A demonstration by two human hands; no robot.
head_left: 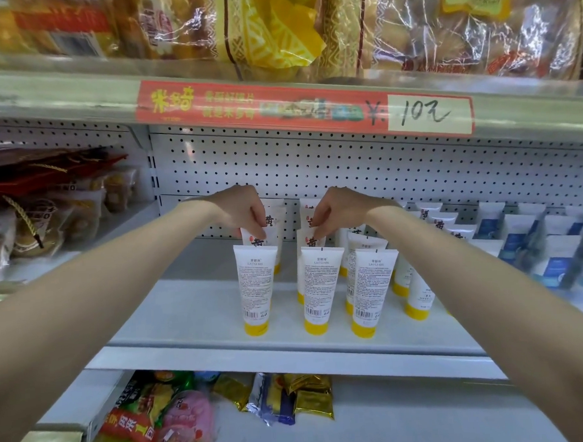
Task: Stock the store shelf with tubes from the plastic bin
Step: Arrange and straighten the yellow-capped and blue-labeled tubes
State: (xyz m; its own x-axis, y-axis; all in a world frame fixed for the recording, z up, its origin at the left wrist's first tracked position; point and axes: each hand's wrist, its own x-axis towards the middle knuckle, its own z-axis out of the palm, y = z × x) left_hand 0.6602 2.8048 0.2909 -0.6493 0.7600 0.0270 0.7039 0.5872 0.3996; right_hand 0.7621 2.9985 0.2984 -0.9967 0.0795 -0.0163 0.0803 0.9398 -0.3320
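Note:
White tubes with yellow caps stand cap-down in rows on the grey shelf (193, 313). Three front tubes show their printed backs: one on the left (256, 290), one in the middle (319, 290), one on the right (371, 291). My left hand (239, 210) pinches the top edge of a second-row tube (254, 238) behind the left front tube. My right hand (336, 208) pinches the top of a second-row tube (313, 237) behind the middle one. More tubes stand farther back. The plastic bin is out of view.
White tubes with blue labels (555, 261) fill the shelf's right side. A pegboard back wall (382, 168) closes the shelf. Bagged snacks (46, 216) lie at the left, bread packs above, and snack packets (292, 400) on the lower shelf. A red price strip (304, 107) overhangs.

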